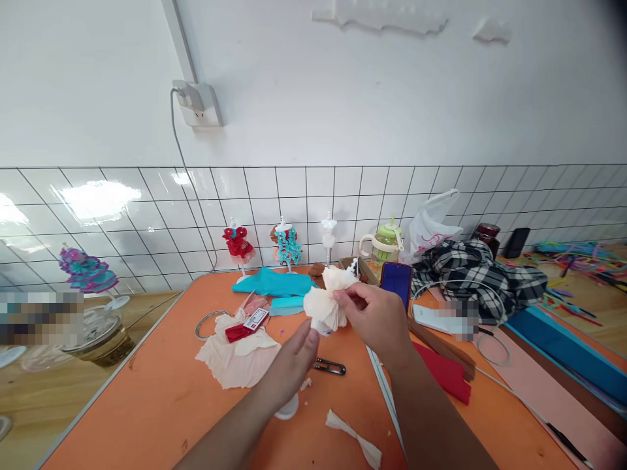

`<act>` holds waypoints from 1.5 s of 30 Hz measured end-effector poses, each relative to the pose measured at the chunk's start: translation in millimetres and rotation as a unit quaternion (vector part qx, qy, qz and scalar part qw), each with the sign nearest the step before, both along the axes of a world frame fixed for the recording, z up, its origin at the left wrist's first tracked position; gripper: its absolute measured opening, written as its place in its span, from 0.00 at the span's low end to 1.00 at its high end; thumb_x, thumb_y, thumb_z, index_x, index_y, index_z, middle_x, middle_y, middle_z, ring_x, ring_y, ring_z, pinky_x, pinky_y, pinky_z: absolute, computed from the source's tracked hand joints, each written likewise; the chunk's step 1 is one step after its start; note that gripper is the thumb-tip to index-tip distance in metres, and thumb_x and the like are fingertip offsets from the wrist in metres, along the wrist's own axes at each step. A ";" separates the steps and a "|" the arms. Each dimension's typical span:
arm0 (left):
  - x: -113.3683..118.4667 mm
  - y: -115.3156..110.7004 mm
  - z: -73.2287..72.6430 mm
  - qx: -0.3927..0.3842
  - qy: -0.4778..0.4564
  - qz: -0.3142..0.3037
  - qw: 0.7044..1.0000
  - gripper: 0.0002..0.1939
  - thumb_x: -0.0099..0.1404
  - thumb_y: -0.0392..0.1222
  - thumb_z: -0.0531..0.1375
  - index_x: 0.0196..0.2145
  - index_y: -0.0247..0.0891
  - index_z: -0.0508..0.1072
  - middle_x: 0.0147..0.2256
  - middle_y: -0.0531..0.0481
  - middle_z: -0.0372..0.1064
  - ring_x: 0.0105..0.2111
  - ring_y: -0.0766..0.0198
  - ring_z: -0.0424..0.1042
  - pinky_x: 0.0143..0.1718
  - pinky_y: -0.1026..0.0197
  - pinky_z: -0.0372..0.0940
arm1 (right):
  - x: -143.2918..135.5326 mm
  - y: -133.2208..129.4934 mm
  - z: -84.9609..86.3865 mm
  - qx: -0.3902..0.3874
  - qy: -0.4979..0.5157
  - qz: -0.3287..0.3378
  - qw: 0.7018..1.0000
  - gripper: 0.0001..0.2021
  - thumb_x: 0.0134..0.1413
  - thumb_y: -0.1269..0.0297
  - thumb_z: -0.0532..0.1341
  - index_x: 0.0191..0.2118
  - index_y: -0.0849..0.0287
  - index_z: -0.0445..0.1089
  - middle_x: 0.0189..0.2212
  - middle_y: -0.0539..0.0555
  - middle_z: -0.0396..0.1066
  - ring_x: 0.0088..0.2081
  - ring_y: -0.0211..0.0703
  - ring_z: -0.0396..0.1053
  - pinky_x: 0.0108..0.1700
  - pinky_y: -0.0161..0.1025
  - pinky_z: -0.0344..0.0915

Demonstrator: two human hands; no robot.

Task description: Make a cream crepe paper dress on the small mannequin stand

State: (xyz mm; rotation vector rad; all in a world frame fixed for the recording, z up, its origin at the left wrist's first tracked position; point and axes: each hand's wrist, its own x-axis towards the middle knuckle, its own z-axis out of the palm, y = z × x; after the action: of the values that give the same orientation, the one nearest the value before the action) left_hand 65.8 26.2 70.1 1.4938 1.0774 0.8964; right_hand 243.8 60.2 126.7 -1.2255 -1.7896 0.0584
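Observation:
My right hand (375,316) pinches a gathered piece of cream crepe paper (321,303) between thumb and fingers. The paper fans out in ruffles around a small white dress form (354,264), which is tilted, its top poking out at the upper right. My left hand (296,356) is closed around the form's lower part, thumb uppermost; its other fingers are mostly hidden. Below that hand shows the form's round white base (288,408). Black thread snips (330,367) lie on the orange table just under the hands. A twisted cream paper strip (353,438) rests nearer me.
Cream paper (240,359) with a tagged red roll (247,326) lies left, turquoise paper (274,282) behind. Dressed forms in red (238,245) and turquoise (287,245) stand by the wall. A phone (396,282), green-lidded jug (386,241) and plaid cloth (477,274) occupy the right.

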 end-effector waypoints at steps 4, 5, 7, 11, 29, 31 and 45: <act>-45.4 -2.6 0.1 -0.077 0.144 0.016 0.987 0.27 0.64 0.64 0.41 0.32 0.39 0.65 0.18 0.59 0.47 0.19 0.68 0.48 0.20 0.66 0.46 | -0.5 -4.4 3.7 0.013 -0.009 0.046 0.999 0.17 0.56 0.56 0.56 0.20 0.58 0.64 0.15 0.46 0.61 0.19 0.34 0.57 0.24 0.32 0.52; -59.2 -5.5 -0.6 -0.086 0.189 0.010 0.978 0.27 0.63 0.64 0.42 0.29 0.39 0.65 0.19 0.57 0.51 0.19 0.67 0.51 0.21 0.66 0.48 | -2.4 -5.6 3.7 0.018 -0.011 0.069 0.997 0.14 0.56 0.57 0.56 0.23 0.58 0.66 0.18 0.47 0.64 0.21 0.34 0.59 0.25 0.32 0.54; -85.0 -12.8 -3.1 -0.015 0.268 0.014 0.963 0.24 0.64 0.61 0.46 0.28 0.39 0.68 0.25 0.53 0.63 0.25 0.64 0.61 0.27 0.65 0.54 | -10.1 -6.6 -1.6 0.019 -0.038 0.132 0.990 0.09 0.56 0.60 0.57 0.34 0.58 0.71 0.28 0.51 0.71 0.30 0.38 0.66 0.33 0.34 0.60; -116.3 -21.9 -17.0 0.020 0.390 0.036 0.920 0.25 0.65 0.59 0.45 0.28 0.40 0.70 0.27 0.50 0.68 0.28 0.60 0.66 0.29 0.63 0.55 | -36.2 -6.0 -40.5 -0.039 -0.158 0.286 0.944 0.13 0.56 0.62 0.58 0.46 0.53 0.71 0.45 0.54 0.72 0.47 0.44 0.66 0.50 0.42 0.60; -80.4 -4.3 -36.0 0.347 0.459 -0.058 0.816 0.13 0.67 0.41 0.50 0.41 0.44 0.74 0.40 0.50 0.74 0.45 0.58 0.68 0.57 0.44 0.46 | -53.7 -11.2 -122.7 -0.105 -0.261 0.263 0.923 0.16 0.50 0.56 0.63 0.43 0.56 0.70 0.44 0.55 0.73 0.44 0.48 0.67 0.47 0.43 0.59; -83.8 -2.8 -39.2 0.337 0.466 -0.050 0.817 0.12 0.66 0.41 0.51 0.38 0.45 0.75 0.38 0.51 0.74 0.43 0.58 0.69 0.57 0.42 0.43 | -54.3 -10.4 -126.2 -0.092 -0.268 0.264 0.922 0.15 0.50 0.57 0.64 0.44 0.55 0.70 0.44 0.55 0.72 0.45 0.48 0.67 0.50 0.45 0.56; -86.3 -4.6 -62.5 0.334 0.428 -0.039 0.839 0.09 0.64 0.38 0.52 0.32 0.40 0.72 0.35 0.49 0.70 0.39 0.61 0.67 0.55 0.49 0.51 | -70.2 -9.2 -128.3 -0.123 -0.253 0.178 0.943 0.03 0.53 0.65 0.58 0.32 0.54 0.70 0.32 0.50 0.72 0.38 0.43 0.65 0.57 0.49 0.45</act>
State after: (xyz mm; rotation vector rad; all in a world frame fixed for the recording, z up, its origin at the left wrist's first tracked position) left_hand -20.5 21.6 7.6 2.6593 1.3711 0.5383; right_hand 173.7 51.0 -1.7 -1.1365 -2.5055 0.1938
